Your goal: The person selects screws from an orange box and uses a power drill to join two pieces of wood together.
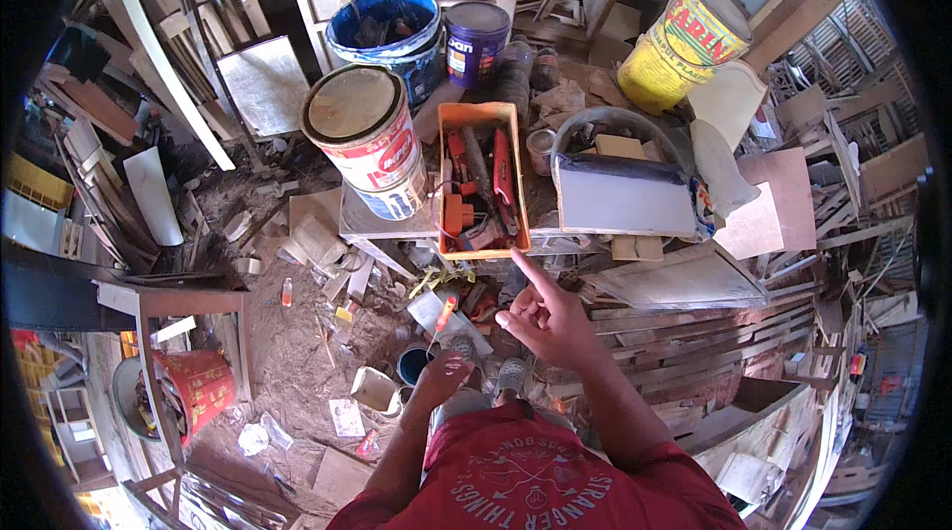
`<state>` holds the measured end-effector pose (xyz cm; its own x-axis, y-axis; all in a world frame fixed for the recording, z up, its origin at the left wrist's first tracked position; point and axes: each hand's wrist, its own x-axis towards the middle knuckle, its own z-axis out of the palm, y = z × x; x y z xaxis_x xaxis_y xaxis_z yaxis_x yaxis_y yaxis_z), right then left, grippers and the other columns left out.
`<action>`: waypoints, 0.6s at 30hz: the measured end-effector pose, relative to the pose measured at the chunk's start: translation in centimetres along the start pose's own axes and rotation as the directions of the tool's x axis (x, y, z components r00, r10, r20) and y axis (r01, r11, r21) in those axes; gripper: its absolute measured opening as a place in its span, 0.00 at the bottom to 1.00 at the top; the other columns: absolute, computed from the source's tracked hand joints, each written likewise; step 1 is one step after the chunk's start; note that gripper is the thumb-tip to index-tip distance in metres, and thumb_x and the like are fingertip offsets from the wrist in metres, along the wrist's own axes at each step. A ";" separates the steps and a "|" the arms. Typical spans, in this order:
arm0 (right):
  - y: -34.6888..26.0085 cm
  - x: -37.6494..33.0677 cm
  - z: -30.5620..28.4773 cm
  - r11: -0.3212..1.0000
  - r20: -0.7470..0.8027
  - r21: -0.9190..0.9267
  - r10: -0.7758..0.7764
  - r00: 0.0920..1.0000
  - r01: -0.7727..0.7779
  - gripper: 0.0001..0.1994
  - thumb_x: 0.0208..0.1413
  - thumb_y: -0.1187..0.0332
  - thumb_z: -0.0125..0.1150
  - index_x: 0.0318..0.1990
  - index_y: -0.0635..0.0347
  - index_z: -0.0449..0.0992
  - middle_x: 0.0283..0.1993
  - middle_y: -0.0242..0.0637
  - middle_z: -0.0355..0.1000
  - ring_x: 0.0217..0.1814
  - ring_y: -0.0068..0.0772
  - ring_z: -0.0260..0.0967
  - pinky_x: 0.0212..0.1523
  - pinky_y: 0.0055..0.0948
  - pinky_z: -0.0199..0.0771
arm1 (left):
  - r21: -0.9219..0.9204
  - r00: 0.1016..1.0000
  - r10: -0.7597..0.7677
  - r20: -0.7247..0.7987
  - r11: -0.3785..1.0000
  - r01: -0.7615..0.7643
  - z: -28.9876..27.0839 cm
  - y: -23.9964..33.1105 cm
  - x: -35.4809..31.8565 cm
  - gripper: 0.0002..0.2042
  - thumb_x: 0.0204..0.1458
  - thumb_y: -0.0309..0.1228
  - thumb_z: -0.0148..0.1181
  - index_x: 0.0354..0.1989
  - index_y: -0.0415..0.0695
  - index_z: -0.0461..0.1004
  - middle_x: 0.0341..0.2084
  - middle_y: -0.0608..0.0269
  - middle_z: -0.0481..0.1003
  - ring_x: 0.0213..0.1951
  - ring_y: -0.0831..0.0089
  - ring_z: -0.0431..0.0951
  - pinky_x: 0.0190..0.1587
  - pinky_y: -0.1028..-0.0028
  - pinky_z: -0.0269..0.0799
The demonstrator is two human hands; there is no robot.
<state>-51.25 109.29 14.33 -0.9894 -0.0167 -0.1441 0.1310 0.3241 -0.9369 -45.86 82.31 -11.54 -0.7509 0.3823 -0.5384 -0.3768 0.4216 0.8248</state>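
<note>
l hand grips screwdriver, shaft end hidden | r hand idx out, others part-curled, nr crate

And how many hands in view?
2. The left hand, low centre, holds a screwdriver-like tool; the right hand, right of it, points its index finger toward the orange box. No others show.

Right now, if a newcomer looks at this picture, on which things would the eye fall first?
Probably first on the orange bin of tools near the centre, with the right hand's index finger pointing at its near edge. Next might come the large yellow tub at the upper right, then the screwdriver with an orange-and-yellow handle, in the left hand below the bin.
</note>
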 end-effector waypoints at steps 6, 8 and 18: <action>0.4 -1.3 -1.6 0.999 -0.297 -0.040 -0.003 0.955 -0.010 0.39 0.62 0.68 0.72 0.79 0.61 0.61 0.31 0.29 0.76 0.32 0.17 0.70 0.39 0.23 0.74 | -0.049 0.996 0.044 0.074 0.998 -0.040 -0.6 0.0 1.5 0.24 0.61 0.41 0.72 0.59 0.36 0.77 0.47 0.52 0.85 0.51 0.65 0.86 0.54 0.65 0.82; 1.1 -1.9 -3.7 0.989 -0.427 -0.145 -0.063 0.902 0.001 0.33 0.61 0.68 0.72 0.74 0.61 0.67 0.32 0.31 0.77 0.33 0.20 0.71 0.40 0.25 0.75 | 0.030 0.996 -0.013 0.083 0.999 0.010 -0.6 0.4 1.8 0.25 0.61 0.41 0.72 0.59 0.35 0.76 0.48 0.51 0.84 0.53 0.64 0.85 0.56 0.65 0.81; 1.8 -2.6 -13.4 0.692 -0.546 -0.714 -0.451 0.706 -0.110 0.19 0.49 0.68 0.77 0.51 0.53 0.85 0.59 0.42 0.75 0.63 0.52 0.69 0.64 0.52 0.68 | 0.071 0.981 0.009 0.191 0.997 -0.023 -0.5 -0.9 3.9 0.28 0.61 0.42 0.73 0.61 0.32 0.74 0.49 0.49 0.84 0.53 0.63 0.85 0.57 0.65 0.80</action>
<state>-49.30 122.61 17.30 -0.7917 0.3584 0.4947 0.1550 0.9011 -0.4049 -48.69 83.01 -14.27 -0.6367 0.5364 -0.5540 -0.3198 0.4700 0.8227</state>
